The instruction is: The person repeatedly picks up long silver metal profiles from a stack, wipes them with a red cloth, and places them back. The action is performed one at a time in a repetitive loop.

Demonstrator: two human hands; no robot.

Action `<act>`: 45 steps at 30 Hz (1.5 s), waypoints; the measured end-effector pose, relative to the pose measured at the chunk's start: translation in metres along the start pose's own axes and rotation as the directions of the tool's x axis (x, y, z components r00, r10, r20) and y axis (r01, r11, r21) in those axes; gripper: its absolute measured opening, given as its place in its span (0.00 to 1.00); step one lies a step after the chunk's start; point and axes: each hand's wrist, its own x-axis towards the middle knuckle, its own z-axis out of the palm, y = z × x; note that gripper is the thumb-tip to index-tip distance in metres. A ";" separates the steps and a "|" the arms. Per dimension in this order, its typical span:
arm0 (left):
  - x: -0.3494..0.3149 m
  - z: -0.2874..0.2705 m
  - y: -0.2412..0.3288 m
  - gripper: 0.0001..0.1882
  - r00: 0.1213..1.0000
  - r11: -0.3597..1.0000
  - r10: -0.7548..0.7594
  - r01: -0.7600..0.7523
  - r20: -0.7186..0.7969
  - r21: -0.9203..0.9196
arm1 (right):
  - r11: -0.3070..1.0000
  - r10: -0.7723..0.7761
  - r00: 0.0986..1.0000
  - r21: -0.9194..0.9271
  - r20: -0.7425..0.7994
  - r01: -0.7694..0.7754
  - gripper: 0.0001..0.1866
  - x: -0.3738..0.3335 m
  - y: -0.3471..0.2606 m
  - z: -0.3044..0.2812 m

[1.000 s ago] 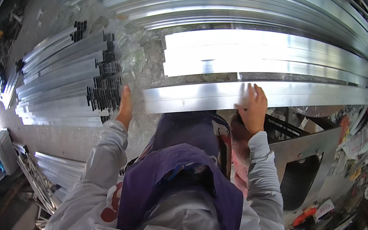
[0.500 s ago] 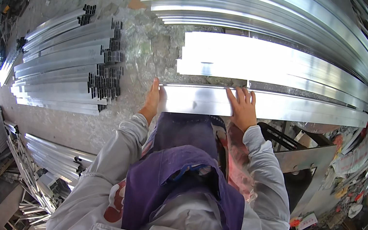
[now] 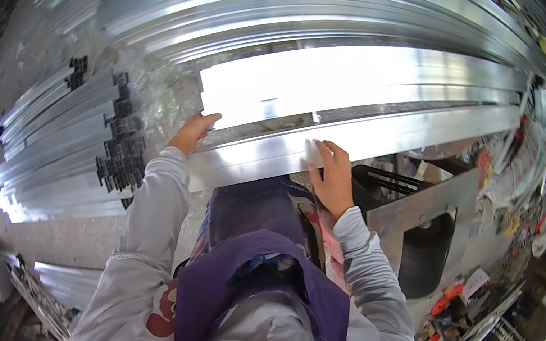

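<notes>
Aluminium profile (image 3: 366,139): long, silvery, lying across the front of a stacked pile. Held at its near end by left hand (image 3: 190,133), fingers curled on the edge; right hand (image 3: 334,180) pressed flat, fingers spread. Step judged: positioning; a firmer two-handed grasp is called for next.

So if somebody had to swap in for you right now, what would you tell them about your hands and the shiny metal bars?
Left hand: gripping the near end of the long aluminium bar.
Right hand: resting open on top of that bar, further along it.
The bar lies across the front of the stacked bars; a second pile of profiles sits on the floor to the left.
Done: both hands are on the bar.
Left: it has not been lifted clear of the stack.
</notes>
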 end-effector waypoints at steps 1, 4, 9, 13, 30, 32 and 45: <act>0.004 -0.002 -0.001 0.42 0.999 0.999 -0.035 0.035 0.030 0.002 | 0.999 0.031 0.999 -0.004 -0.011 -0.031 0.29 -0.004 0.002 -0.003; 0.013 -0.011 -0.013 0.40 0.990 0.992 -0.120 0.122 0.074 -0.033 | 0.996 0.085 0.995 0.040 -0.060 -0.083 0.28 -0.009 0.007 -0.009; 0.001 -0.029 -0.011 0.47 0.976 0.990 -0.143 0.140 0.167 0.028 | 0.982 0.154 0.978 0.128 -0.141 -0.136 0.27 -0.004 0.012 -0.015; -0.043 -0.017 0.020 0.46 0.993 1.000 -0.030 0.029 0.115 0.013 | 0.908 0.367 0.897 0.304 -0.247 -0.288 0.26 0.003 0.054 0.000; -0.190 0.003 0.042 0.39 0.985 0.963 0.172 -0.166 -0.014 0.211 | -0.021 0.900 0.433 0.986 -0.053 0.163 0.41 0.106 0.169 -0.088; -0.195 -0.004 0.041 0.38 0.982 0.946 0.191 -0.185 0.004 0.265 | 0.002 0.917 0.395 0.992 -0.051 0.123 0.45 0.101 0.169 -0.081; -0.176 -0.103 -0.009 0.45 0.968 0.921 0.180 -0.228 0.175 0.316 | 0.014 0.916 0.386 0.971 -0.109 0.239 0.58 0.077 0.103 -0.037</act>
